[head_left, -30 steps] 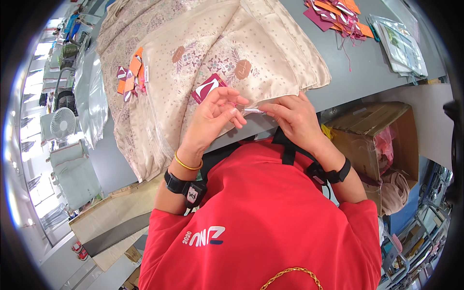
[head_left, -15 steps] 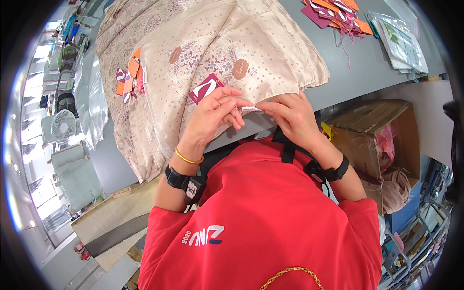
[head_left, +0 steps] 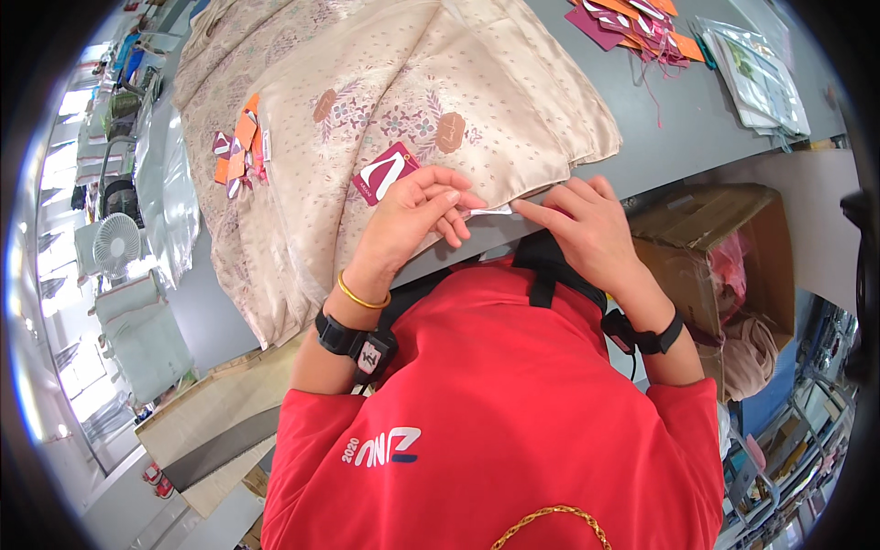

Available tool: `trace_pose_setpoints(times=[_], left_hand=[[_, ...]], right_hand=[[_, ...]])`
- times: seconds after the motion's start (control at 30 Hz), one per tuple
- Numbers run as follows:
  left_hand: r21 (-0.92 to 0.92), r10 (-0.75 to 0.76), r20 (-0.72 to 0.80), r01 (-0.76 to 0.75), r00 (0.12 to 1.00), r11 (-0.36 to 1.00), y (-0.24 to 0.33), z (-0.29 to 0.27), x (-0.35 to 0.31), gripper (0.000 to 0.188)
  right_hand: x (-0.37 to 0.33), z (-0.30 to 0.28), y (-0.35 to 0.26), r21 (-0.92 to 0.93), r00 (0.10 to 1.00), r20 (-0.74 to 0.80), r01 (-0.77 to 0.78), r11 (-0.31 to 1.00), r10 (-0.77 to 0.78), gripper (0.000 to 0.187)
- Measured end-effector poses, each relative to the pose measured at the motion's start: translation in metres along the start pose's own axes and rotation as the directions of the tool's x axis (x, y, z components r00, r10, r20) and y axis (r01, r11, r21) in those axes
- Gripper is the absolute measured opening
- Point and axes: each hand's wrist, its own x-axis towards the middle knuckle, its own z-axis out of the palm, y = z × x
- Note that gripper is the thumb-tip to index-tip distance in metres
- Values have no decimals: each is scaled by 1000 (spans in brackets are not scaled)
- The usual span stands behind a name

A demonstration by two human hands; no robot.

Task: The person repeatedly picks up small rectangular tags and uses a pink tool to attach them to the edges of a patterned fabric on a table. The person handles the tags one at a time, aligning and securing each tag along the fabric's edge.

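A beige floral-printed satin cloth (head_left: 513,119) lies in folded layers near the table's front edge. My left hand (head_left: 403,220) pinches a small white label (head_left: 492,210) at the cloth's front hem, thumb and forefinger together. At the label's other end is my right hand (head_left: 587,229), its forefinger reaching toward the hem and the other fingers curled in. Whatever it may hold is hidden. A maroon hang tag (head_left: 386,172) with a white shape rests on the cloth beside my left hand.
Several orange and maroon tags (head_left: 240,147) lie on the cloth at left. A heap of similar tags (head_left: 632,27) and plastic-wrapped packs (head_left: 756,78) sit at the table's far right. Below it stands an open cardboard box (head_left: 678,220) holding cloth.
My right hand has drawn back to the right from the label, opening a wider gap between my hands. The left hand keeps its pinch; the cloth has barely shifted.
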Motion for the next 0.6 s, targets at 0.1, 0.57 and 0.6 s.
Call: trace_pose_setpoints(times=[0.1,0.57,0.6], left_hand=[[179,17,23,-21,1000,984,6,9,-1,19],[825,399,174,-354,900,440,0,38,6,17],[815,445,213,-409,870,410,-2,36,7,14]], right_hand=[[-15,-16,8,-87,999,-26,16,996,-18,46],[-34,-25,9,-285,994,-112,-26,958,-7,41],[-33,-25,10,-296,995,-101,-14,955,-17,41]])
